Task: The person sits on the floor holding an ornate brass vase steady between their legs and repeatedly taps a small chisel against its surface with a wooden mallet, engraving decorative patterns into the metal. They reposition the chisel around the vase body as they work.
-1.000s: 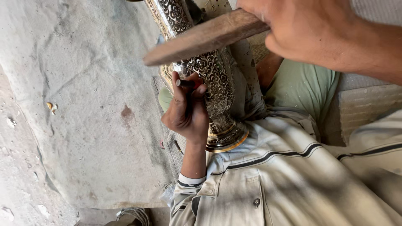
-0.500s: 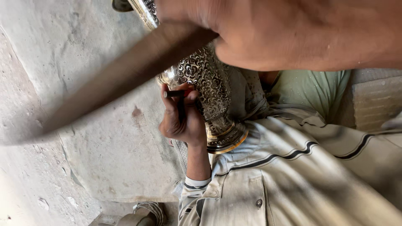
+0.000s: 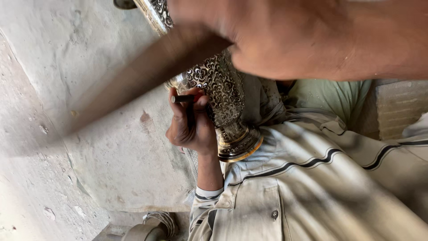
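Punch (image 3: 183,98) is pinched in left-hand fingers (image 3: 196,103) against the engraved vase (image 3: 218,89); right-hand fingers (image 3: 249,53) clench the blurred hammer handle (image 3: 147,76).

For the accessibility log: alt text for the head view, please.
A left hand holds a dark punch against an ornate engraved metal vase resting on the person's lap, while the right hand swings a motion-blurred wooden hammer handle above, beside a rough concrete wall.

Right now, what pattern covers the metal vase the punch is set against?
Dense engraved scrollwork, dark against silvery metal, covers the vase; its foot rim is gold-toned. Only the head view shows it.
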Available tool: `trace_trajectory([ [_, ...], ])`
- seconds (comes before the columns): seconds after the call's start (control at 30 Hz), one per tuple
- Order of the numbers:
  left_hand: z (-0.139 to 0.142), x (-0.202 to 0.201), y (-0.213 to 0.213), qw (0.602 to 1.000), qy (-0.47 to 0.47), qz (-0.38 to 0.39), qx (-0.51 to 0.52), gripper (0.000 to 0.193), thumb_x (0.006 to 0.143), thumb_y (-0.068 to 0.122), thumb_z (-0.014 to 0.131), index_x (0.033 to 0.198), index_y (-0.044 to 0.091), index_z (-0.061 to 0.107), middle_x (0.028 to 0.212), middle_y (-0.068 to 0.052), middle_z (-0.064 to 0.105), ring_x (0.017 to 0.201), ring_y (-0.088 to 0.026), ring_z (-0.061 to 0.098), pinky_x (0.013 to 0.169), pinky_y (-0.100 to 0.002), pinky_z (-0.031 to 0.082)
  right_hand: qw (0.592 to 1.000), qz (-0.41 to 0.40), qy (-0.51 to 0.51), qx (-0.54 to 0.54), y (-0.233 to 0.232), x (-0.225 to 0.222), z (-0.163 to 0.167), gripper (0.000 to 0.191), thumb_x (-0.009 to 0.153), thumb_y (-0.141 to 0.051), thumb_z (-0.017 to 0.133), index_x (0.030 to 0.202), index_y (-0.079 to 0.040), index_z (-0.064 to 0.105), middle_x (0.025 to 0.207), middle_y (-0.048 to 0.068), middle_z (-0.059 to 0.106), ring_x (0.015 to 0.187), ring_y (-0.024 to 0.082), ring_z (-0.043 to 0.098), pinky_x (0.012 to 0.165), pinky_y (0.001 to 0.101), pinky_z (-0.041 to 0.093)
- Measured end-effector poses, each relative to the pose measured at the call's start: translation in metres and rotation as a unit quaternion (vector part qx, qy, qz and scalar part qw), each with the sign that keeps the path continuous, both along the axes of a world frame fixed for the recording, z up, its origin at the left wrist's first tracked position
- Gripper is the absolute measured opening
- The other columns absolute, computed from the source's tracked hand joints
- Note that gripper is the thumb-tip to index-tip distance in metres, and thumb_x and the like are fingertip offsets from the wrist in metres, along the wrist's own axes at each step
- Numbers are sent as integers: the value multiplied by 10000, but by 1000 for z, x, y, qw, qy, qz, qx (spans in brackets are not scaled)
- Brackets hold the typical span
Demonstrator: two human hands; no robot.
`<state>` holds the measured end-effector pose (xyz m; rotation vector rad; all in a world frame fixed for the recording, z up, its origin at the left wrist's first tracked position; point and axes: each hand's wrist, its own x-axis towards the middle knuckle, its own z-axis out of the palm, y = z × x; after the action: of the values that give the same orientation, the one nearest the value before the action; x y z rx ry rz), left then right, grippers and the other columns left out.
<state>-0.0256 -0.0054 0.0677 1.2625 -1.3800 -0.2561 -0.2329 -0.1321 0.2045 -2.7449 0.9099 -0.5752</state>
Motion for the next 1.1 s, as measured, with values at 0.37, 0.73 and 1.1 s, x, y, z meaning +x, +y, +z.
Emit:
trace_trajectory([
  [0.37, 2, 0, 2, 996, 83, -34, -10, 558, 989, -213, 626, 1450, 100, 605, 992, -128, 749, 922, -161, 734, 880, -332, 647, 990, 35, -136, -17, 1, 6, 19, 218, 837, 47, 721, 1040, -32, 725, 757, 80, 649, 605, 197, 620, 529, 328, 519],
  [0.73, 3, 3, 2, 999, 28, -8, 24, 513, 998, -165, 668, 1421, 120, 615, 1021, -133, 770, 876, -136, 735, 869, -294, 625, 998, -17, -34, -55, 2, -1, -4, 261, 802, 3, 746, 1051, -63, 708, 742, 88, 651, 597, 208, 619, 533, 341, 520],
  [1.1, 2, 5, 1, 999, 32, -44, 2, 579, 988, -187, 594, 1476, 125, 583, 1027, -132, 764, 922, -155, 743, 1084, -382, 538, 998, -45, -38, -32, 5, 3, -7, 108, 940, -41, 724, 1038, -85, 740, 681, 66, 609, 572, 187, 599, 521, 316, 507],
])
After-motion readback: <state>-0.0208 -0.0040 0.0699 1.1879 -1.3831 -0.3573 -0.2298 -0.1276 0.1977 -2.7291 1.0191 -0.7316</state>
